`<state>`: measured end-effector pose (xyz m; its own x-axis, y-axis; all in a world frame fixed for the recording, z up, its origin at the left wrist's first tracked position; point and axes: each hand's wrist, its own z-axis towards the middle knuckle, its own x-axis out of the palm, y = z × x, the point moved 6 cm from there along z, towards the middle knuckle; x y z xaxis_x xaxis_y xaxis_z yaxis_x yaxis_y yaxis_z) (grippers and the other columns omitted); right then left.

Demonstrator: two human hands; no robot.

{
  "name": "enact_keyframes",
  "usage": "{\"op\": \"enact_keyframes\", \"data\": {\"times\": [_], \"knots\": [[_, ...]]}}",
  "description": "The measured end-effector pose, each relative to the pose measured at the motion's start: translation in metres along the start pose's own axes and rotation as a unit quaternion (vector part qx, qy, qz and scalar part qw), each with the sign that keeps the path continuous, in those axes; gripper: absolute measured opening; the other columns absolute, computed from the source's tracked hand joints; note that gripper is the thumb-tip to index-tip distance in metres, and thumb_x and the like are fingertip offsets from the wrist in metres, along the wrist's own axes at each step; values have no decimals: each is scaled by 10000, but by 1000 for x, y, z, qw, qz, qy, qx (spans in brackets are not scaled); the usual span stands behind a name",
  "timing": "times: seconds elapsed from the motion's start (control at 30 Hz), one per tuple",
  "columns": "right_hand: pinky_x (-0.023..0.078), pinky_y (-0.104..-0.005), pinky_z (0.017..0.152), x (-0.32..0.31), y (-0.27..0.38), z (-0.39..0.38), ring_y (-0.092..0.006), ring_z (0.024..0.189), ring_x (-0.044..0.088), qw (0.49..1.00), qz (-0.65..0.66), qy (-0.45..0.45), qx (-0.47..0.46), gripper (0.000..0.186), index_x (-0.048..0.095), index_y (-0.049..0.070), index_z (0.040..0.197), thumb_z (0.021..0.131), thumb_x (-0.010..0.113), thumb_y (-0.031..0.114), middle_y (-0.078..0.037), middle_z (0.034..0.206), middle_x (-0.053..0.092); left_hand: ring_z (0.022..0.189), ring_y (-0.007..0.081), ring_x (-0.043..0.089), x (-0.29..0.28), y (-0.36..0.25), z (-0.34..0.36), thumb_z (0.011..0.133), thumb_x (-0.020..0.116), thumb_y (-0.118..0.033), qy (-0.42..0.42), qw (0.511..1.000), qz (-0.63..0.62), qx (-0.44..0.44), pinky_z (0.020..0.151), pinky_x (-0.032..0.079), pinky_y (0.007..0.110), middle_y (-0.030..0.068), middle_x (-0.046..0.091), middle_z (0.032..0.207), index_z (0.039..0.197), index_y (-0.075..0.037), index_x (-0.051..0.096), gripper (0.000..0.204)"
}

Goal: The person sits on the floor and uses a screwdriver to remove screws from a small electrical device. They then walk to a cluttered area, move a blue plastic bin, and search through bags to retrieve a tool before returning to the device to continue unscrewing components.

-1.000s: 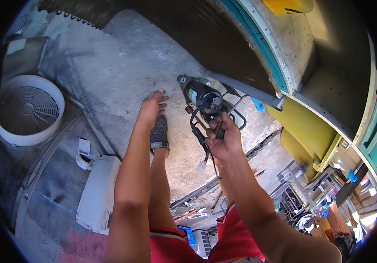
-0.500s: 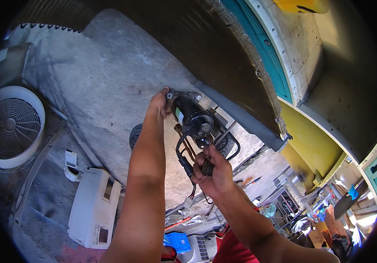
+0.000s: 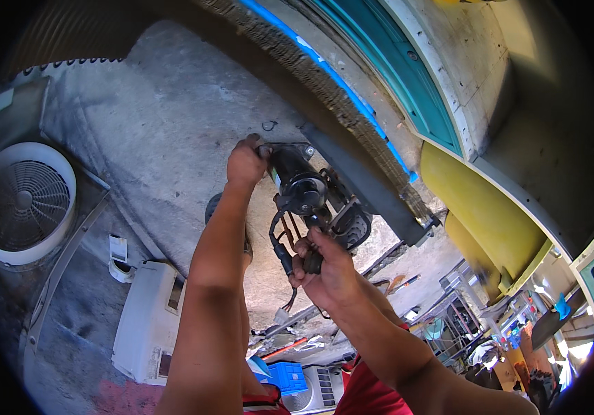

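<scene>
A black cylindrical compressor (image 3: 295,178) with copper pipes (image 3: 290,225), a black cable and loose wires is at the centre, beside a long dark metal frame (image 3: 349,180). My left hand (image 3: 245,162) is closed on the mounting plate at the compressor's upper-left end. My right hand (image 3: 328,270) has its fingers wrapped round the dark pipe fitting below the compressor, near the cable. A small white connector (image 3: 281,316) hangs on the wires.
A finned coil panel (image 3: 310,83) crosses the upper middle. A round fan guard (image 3: 26,202) and white plastic casing (image 3: 141,325) are at left. A yellow panel (image 3: 480,218), teal panel (image 3: 407,76) and clutter (image 3: 490,339) are at right, a blue crate (image 3: 284,377) below.
My left hand has moved from open in the air onto the compressor's plate. The compressor has shifted left, and more of the coil's edge and a blue strip beside it now show.
</scene>
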<state>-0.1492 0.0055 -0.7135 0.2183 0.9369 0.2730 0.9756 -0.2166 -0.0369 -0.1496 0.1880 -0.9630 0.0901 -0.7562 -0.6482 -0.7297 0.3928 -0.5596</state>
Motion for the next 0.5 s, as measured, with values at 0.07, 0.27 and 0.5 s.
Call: {"op": "enact_keyframes", "data": {"times": [0.07, 0.27, 0.5], "knots": [[465, -402, 610, 0, -1, 2, -194, 618, 603, 1000, 2, 2, 5, 174, 571, 225, 943, 1044, 571, 366, 30, 822, 609, 1043, 405, 682, 7, -10, -1, 890, 711, -320, 63, 995, 76, -2, 906, 561, 463, 221, 681, 1204, 1228, -90, 689, 409], [468, -408, 604, 1, -2, 5, -198, 608, 599, 1000, 16, 4, 3, 161, 558, 205, 946, 1048, 571, 329, 24, 824, 606, 1025, 387, 693, 12, -7, -3, 893, 690, -256, 59, 990, 122, 28, 875, 565, 465, 199, 703, 1156, 1165, -92, 714, 319], [470, -398, 547, 6, -5, 5, -193, 553, 587, 1000, 8, -8, -4, 159, 537, 175, 1007, 1038, 582, 324, 18, 818, 570, 883, 352, 729, -1, 42, 37, 852, 680, -219, -77, 983, -168, 2, 828, 563, 424, 186, 753, 933, 971, -63, 751, 209]]}}
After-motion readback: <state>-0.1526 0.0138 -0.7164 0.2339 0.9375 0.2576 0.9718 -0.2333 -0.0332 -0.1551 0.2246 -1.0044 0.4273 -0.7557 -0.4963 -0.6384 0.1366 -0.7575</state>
